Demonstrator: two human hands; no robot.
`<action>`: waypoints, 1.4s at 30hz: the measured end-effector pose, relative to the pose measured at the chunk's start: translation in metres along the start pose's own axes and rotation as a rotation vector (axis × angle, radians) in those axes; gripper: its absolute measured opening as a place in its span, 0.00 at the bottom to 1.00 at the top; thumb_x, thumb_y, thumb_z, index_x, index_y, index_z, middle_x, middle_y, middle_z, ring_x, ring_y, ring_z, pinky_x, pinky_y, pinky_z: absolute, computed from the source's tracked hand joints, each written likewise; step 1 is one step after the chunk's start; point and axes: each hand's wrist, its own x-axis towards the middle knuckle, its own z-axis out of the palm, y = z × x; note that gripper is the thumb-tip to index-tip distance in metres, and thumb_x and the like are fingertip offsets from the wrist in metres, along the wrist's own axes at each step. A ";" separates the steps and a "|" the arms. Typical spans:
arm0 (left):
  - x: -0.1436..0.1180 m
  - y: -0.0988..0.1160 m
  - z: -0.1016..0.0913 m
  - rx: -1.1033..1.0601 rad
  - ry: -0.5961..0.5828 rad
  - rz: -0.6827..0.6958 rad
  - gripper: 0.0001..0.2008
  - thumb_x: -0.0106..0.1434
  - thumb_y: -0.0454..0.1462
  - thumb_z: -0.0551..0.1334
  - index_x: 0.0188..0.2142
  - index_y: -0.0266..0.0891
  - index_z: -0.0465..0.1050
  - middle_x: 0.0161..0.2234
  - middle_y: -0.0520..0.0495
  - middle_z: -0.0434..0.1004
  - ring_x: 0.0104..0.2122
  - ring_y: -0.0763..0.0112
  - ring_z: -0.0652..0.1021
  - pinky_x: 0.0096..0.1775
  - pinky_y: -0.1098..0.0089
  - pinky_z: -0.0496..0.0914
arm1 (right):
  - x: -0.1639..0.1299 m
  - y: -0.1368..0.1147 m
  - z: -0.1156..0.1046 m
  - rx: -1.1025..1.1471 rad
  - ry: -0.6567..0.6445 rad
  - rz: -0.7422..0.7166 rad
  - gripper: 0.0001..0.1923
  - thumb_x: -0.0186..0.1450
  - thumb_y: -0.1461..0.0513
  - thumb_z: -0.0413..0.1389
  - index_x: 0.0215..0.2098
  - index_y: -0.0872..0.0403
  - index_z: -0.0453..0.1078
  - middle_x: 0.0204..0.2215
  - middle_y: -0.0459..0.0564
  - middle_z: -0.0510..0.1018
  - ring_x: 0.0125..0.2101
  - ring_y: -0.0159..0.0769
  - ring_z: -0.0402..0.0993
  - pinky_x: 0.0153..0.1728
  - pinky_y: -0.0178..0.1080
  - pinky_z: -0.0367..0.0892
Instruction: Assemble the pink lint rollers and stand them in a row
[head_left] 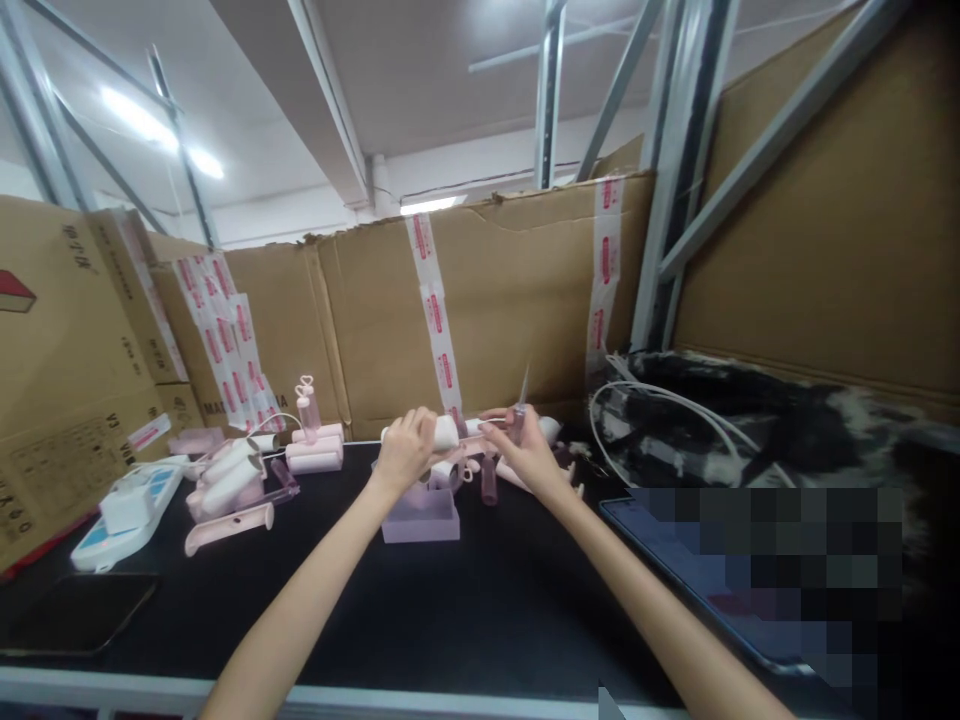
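My left hand (pixel 405 448) grips a white and pink cylindrical piece (pixel 445 432) above the black tabletop (pixel 465 600). My right hand (pixel 525 450) pinches a small clear pink stick-like part (pixel 519 412) that points upward, close to the cylinder's right end. Both hands meet over a small translucent lilac box (pixel 420 520). More pink pieces (pixel 489 482) lie just behind and below the hands.
A heap of pink and white rollers (pixel 229 480) lies at the left, with a white and blue power strip (pixel 124 510) and a dark phone (pixel 79 610) nearer me. Cardboard boxes (pixel 510 300) wall the back. White cables (pixel 660 410) and a tablet (pixel 675 550) sit at right.
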 end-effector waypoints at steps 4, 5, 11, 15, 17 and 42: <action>-0.031 -0.004 -0.011 -0.002 0.011 0.078 0.16 0.60 0.48 0.57 0.38 0.36 0.62 0.33 0.43 0.69 0.32 0.65 0.72 0.32 0.68 0.65 | -0.018 -0.021 0.021 0.186 -0.267 0.042 0.18 0.58 0.54 0.58 0.34 0.50 0.51 0.42 0.53 0.74 0.43 0.39 0.73 0.43 0.45 0.70; -0.038 -0.004 -0.014 0.001 0.004 0.081 0.15 0.60 0.47 0.58 0.37 0.36 0.62 0.33 0.43 0.69 0.32 0.65 0.72 0.31 0.68 0.64 | -0.023 -0.025 0.026 0.185 -0.303 0.041 0.18 0.57 0.55 0.58 0.35 0.50 0.52 0.42 0.53 0.74 0.43 0.39 0.73 0.44 0.45 0.70; -0.067 -0.010 -0.026 0.061 0.004 0.173 0.12 0.59 0.43 0.59 0.35 0.35 0.64 0.32 0.44 0.71 0.29 0.66 0.72 0.31 0.67 0.64 | -0.046 -0.036 0.045 0.193 -0.420 0.070 0.17 0.58 0.58 0.57 0.36 0.50 0.51 0.38 0.49 0.71 0.38 0.35 0.74 0.42 0.44 0.72; -0.084 -0.012 -0.029 0.090 0.055 0.231 0.10 0.61 0.41 0.57 0.35 0.34 0.64 0.30 0.44 0.72 0.27 0.67 0.72 0.30 0.67 0.63 | -0.057 -0.039 0.057 0.175 -0.444 0.112 0.19 0.57 0.59 0.57 0.31 0.49 0.48 0.37 0.48 0.71 0.40 0.35 0.72 0.41 0.43 0.72; -0.089 -0.011 -0.030 0.089 0.072 0.223 0.08 0.63 0.40 0.56 0.34 0.35 0.63 0.29 0.45 0.72 0.26 0.68 0.72 0.30 0.68 0.62 | -0.061 -0.039 0.061 0.184 -0.451 0.141 0.18 0.56 0.61 0.56 0.31 0.49 0.46 0.37 0.47 0.69 0.38 0.34 0.72 0.39 0.42 0.73; -0.079 -0.040 -0.031 -0.408 0.019 -0.211 0.20 0.54 0.34 0.60 0.46 0.37 0.58 0.42 0.42 0.69 0.43 0.60 0.72 0.44 0.62 0.68 | -0.038 -0.066 0.013 -0.195 -0.394 -0.068 0.12 0.61 0.54 0.54 0.38 0.52 0.61 0.32 0.49 0.74 0.28 0.35 0.73 0.32 0.39 0.70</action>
